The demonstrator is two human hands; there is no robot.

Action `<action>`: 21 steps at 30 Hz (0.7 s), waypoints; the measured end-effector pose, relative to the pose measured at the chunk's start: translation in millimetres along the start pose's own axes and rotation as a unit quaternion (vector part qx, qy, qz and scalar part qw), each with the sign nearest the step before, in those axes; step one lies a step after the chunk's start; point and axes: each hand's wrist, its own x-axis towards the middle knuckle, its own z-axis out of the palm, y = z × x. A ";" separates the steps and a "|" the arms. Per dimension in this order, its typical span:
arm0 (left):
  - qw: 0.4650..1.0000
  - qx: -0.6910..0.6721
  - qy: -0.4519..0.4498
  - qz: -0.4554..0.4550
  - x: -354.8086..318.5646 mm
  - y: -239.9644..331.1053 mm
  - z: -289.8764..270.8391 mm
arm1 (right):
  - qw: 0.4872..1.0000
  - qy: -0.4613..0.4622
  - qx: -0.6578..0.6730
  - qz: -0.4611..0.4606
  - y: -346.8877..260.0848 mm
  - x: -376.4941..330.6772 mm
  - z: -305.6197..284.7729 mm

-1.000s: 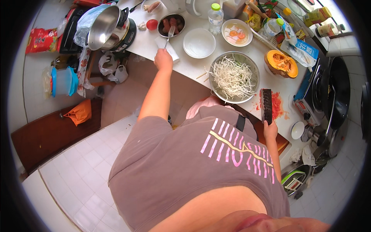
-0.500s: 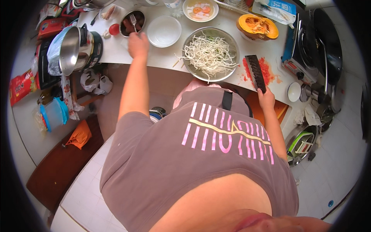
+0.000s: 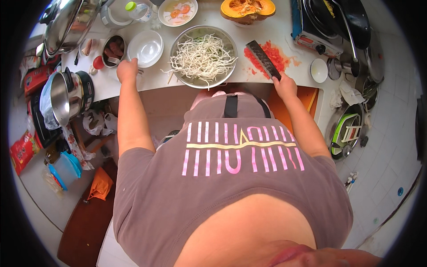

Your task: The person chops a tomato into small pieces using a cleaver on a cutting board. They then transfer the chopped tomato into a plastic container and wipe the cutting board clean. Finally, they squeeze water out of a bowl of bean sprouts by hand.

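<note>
Head view, kitchen: I stand at the white bench point(image 3: 151, 82), both arms out in front of me. My right hand point(image 3: 284, 86) is clenched round the handle of a cleaver point(image 3: 263, 58). The dark blade runs up and to the left, away from my fingers, its long axis on a diagonal, its far end lying over a heap of chopped red bits point(image 3: 271, 54) on the bench top. My left hand point(image 3: 126, 70) rests on the bench edge, well apart from the cleaver. Its fingers curl downward; whether they grip anything I cannot tell.

Just beyond the left hand sits an empty white bowl point(image 3: 146, 46), and beside that a small metal pot point(image 3: 113, 49) with sausages and a fork in it. Between my two hands stands a wide steel bowl of pale shreds point(image 3: 202, 55), nearer the cleaver than the left hand is. The red bits lie up and a little left from the right hand, in line with the blade, so the right arm is plainly the nearer one to them; the left would have to cross the steel bowl to get there.

Further back: half a pumpkin point(image 3: 247, 9), cut face up, and a plate with orange slices point(image 3: 178, 11). At right a black pan point(image 3: 344, 18) sits on a stove. At left, a large steel pot point(image 3: 66, 95) stands below bench level.
</note>
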 end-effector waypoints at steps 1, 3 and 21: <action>0.999 -0.049 -0.004 0.008 0.8 0.0 0.2 | 1.000 0.002 -0.001 0.010 1.5 0.8 1.3; 0.989 -0.146 -0.011 0.021 1.0 -1.1 -0.4 | 1.000 0.006 -0.004 0.029 6.2 4.3 3.7; 0.853 -0.520 -0.013 -0.047 -19.6 -5.8 -40.9 | 0.997 0.005 -0.002 0.075 -17.8 16.0 -10.2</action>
